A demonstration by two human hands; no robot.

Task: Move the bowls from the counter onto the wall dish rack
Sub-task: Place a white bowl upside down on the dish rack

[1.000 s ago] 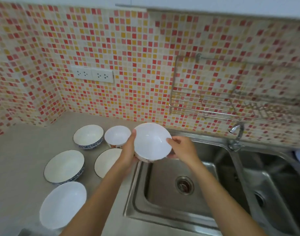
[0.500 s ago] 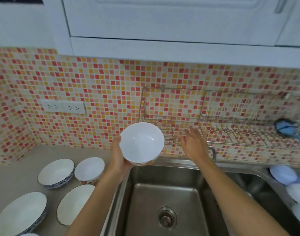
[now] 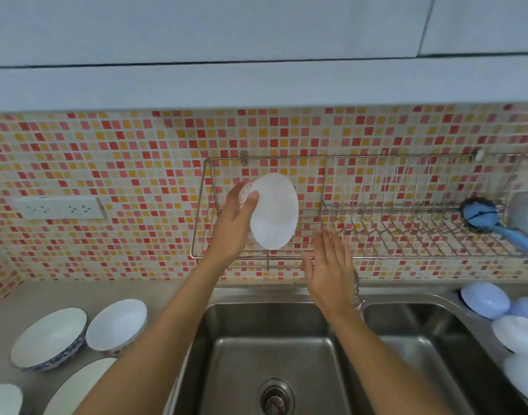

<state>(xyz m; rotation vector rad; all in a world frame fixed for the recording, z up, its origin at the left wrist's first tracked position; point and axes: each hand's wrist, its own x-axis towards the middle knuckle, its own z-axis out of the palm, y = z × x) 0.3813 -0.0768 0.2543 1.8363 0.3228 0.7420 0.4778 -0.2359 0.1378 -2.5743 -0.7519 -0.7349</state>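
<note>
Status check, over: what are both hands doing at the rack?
Left hand grips white bowl, tilted on edge at wall dish rack. Right hand open, empty, below rack. Rack's left section bare; blue brush far right.

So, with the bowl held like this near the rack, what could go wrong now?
1. Only the left hand holds the white bowl, tilted on its side above the sink; a slip would likely drop it there.
2. The right hand is open and apart from the bowl, so it gives no support.
3. The bowl could knock the wall dish rack wires while going in.
</note>
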